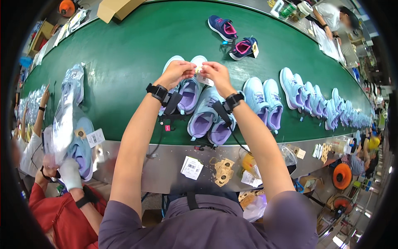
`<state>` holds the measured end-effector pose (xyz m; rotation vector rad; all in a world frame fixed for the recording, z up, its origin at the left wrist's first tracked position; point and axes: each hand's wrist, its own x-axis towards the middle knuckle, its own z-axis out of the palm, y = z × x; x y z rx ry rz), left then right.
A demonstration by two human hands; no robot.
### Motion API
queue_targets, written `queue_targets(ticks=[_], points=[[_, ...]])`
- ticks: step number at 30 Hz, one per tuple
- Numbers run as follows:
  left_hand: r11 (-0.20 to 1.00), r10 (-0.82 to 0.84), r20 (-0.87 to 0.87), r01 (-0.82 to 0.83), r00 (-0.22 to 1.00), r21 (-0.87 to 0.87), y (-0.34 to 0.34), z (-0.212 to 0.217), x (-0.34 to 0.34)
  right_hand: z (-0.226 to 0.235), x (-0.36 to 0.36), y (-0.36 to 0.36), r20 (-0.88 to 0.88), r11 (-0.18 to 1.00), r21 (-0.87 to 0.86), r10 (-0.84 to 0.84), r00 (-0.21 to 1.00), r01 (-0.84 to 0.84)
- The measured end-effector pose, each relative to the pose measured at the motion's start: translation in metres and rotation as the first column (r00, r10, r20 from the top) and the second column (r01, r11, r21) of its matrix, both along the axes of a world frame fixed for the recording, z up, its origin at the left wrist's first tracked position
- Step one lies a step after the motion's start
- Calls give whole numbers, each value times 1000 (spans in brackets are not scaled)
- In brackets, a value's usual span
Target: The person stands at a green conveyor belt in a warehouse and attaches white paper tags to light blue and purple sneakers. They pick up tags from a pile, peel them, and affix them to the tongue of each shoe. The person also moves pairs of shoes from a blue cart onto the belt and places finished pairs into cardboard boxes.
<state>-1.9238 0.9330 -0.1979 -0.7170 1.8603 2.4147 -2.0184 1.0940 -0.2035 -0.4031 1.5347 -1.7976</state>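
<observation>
My left hand (pixel 179 74) and my right hand (pixel 217 76) are raised close together over a pair of light blue sneakers with lilac lining (pixel 190 96). Both hands are closed in a pinch, fingertips a little apart. A white hang tag (pixel 205 80) dangles under my right fingertips. What my left fingers pinch is too small to make out. Nearer to me, below my right wrist, stands another light blue pair (pixel 202 119). The toes of the pair under my hands show behind them, the rest partly hidden by my hands and wrist straps.
Rows of light blue sneakers (pixel 290 89) run rightward along the green belt (pixel 132 45). Two navy-and-pink shoes (pixel 222 27) lie farther off. White labels (pixel 192 167) and brown card tags (pixel 224 172) lie on the metal edge. At left a co-worker's gloved hand (pixel 71 173) handles a bagged shoe.
</observation>
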Motion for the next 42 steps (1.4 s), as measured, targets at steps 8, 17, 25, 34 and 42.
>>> queue_targets(ticks=[8, 17, 25, 34, 42], points=[[980, 168, -140, -150, 976, 128, 16, -10, 13, -4, -1, 1, 123, 996, -89, 35, 992, -24], [996, 92, -186, -87, 978, 36, 15, -9, 16, -2, 4, -6, 73, 999, -12, 32, 997, -31], [998, 64, -194, -62, 979, 19, 15, -11, 20, -2, 5, -7, 41, 997, 27, 69, 997, -70], [998, -51, -131, 44, 990, -54, 6, -16, 16, -3, 0, -7, -179, 981, 98, 183, 967, -168], [987, 108, -130, -122, 986, -101, 16, -23, 18, -8, 3, -10, -343, 987, 87, 158, 926, -136]])
